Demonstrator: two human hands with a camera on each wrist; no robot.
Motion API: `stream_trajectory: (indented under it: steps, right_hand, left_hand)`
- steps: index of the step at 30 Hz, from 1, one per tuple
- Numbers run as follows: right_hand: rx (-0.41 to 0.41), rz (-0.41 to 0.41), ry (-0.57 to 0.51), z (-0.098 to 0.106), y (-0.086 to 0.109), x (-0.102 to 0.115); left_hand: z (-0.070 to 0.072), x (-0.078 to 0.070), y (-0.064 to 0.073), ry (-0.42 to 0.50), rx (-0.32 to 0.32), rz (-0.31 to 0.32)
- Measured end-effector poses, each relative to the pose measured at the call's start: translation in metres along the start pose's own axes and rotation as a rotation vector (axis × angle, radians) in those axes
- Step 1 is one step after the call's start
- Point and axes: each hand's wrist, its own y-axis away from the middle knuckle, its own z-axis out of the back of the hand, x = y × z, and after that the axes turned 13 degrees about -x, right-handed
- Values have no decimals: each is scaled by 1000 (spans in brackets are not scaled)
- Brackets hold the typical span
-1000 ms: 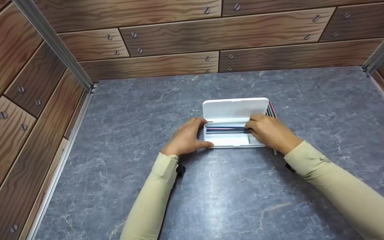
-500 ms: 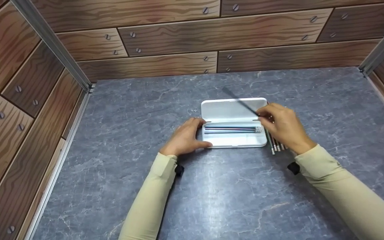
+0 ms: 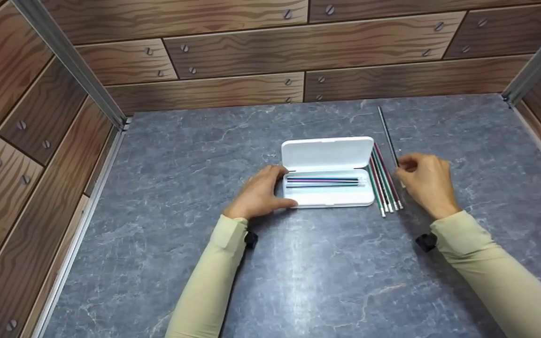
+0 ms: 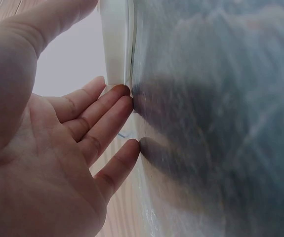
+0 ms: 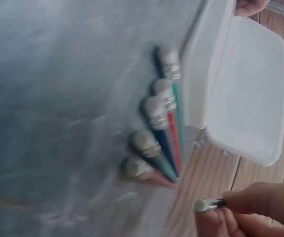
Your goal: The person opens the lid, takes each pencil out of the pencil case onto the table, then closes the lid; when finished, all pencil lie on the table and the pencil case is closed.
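Observation:
My left hand [image 3: 261,192] rests at the left end of a white pencil case [image 3: 329,199], thumb at the front corner and fingers at the back corner. Its fingers look nearly straight in the left wrist view, fingertips on the tabletop. Inside the case lie several pencils [image 3: 322,180] with white erasers to the right. My right hand [image 3: 428,183] pinches a dark pencil [image 3: 385,129] near its eraser end, between thumb and fingers. Several red, green and dark pencils [image 3: 383,178] lie side by side along the case's right end, erasers toward me.
The case's raised lid [image 3: 328,154] stands at its back. Grey marbled tabletop [image 3: 181,155] spreads all around. Wood-patterned walls [image 3: 233,51] enclose the back and sides, with metal posts [image 3: 71,65] at the corners.
My right hand has lifted a dark pencil out of the case and carried it right, past the pencils beside the case. My left hand has stayed at the case.

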Motion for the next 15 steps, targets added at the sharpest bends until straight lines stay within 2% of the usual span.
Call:
stream_trajectory:
  steps: [8, 15]
  right_hand:
    - [160, -51, 66, 3, 7, -22]
    - [210, -54, 86, 3, 11, -26]
  left_hand:
    - [0, 1, 1, 9, 10, 5]
    - [-1, 1, 1, 17, 5, 13]
